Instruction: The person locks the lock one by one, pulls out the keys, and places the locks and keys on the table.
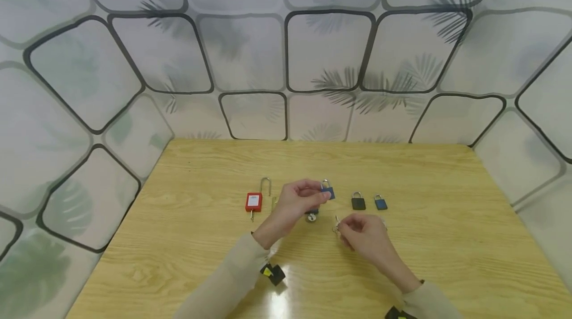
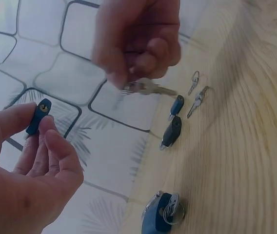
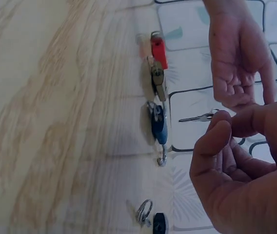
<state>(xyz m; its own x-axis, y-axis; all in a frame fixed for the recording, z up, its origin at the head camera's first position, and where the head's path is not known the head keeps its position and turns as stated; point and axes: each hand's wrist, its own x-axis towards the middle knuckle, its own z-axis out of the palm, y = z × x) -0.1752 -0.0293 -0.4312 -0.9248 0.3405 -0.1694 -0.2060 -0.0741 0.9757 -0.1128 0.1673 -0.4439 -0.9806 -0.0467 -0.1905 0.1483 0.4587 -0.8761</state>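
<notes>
Head view shows a left hand [image 1: 300,201] and a right hand [image 1: 365,235] above a wooden table [image 1: 447,200]. Thumb and fingers of the left hand pinch a blue padlock [image 1: 327,193] by its body, well up from the wood; the left wrist view shows its keyhole turned outward. The right hand's grip is narrow too, thumb and finger closed on a bunch of keys [image 1: 337,224]. One key sticks out toward the left hand in the right wrist view, apart from the lock.

Around them lies a loose row of other locks. A red padlock [image 1: 253,202] is at the left end, a key in its underside and a tall shackle [image 1: 265,180] rising beside it. Next comes a brass padlock [image 3: 157,80], then a larger blue padlock [image 2: 154,217] with a key ring [image 1: 311,218] at its keyhole end. Right of the held lock are a black padlock [image 1: 358,203] and a smaller blue lock [image 1: 381,204]; two loose key sets [image 2: 196,95] lie near that pair.

From the head camera, the left hand and wrist cover much of the brass padlock and the larger blue padlock, and the right hand hides most of the loose key sets. A patterned backdrop [image 1: 330,51] stands behind the table.
</notes>
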